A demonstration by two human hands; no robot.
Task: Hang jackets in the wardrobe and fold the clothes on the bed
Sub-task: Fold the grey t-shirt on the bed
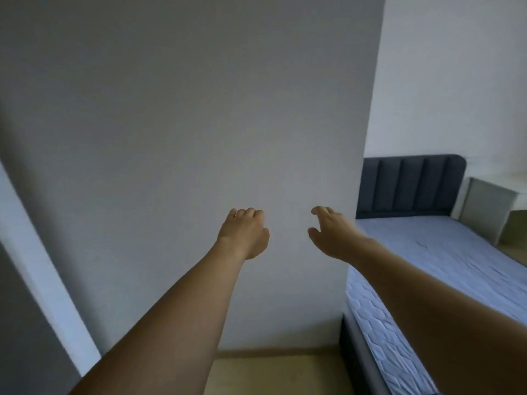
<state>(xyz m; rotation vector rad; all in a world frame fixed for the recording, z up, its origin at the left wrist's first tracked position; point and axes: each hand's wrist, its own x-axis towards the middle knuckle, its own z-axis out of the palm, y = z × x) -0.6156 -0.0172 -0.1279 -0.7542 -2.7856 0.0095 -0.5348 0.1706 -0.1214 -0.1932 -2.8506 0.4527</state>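
Bed (445, 252) just right of empty grips

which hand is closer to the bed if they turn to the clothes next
Right, probably. The right hand is stretched out beside the bed, holding nothing; the left hand is farther off, before the wall. No clothes show on the visible mattress.

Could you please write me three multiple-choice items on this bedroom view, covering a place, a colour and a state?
1. Where is the bed?
A. right of the hands
B. left of the hands
C. behind the person

2. What colour is the headboard?
A. red
B. dark blue-grey
C. yellow

3. What do the hands hold?
A. a jacket
B. a hanger
C. nothing

Key: 1 A, it lies along the right edge. 2 B, its padded panels are dark. 3 C, the left hand and the right hand reach toward the bare wall empty.
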